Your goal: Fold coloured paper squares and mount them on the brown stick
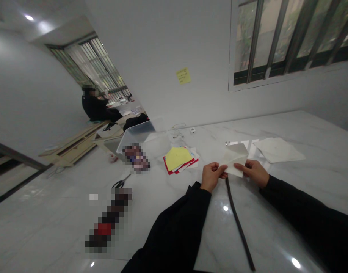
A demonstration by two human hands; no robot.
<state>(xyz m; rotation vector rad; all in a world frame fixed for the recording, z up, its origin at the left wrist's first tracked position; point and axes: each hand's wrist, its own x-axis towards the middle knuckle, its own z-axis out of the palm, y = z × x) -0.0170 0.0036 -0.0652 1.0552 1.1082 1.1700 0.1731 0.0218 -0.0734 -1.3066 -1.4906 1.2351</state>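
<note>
My left hand (212, 176) and my right hand (255, 172) pinch opposite sides of a folded sheet of cream paper (233, 159), held just above the white marble table (174, 212). A long, narrow dark strip (239, 227) runs from below my left hand towards the near table edge. Its upper end reaches the paper's lower edge, but I cannot tell whether they are joined. To the right of my right hand lies a flat, pale sheet of paper (278, 149).
A stack of coloured paper (179, 159) with yellow on top, black-handled scissors (120, 184), and two pixelated objects (135, 157) lie on the table's left. A clear plastic box (137, 136) stands at the far edge. A seated person (97, 106) works beyond it.
</note>
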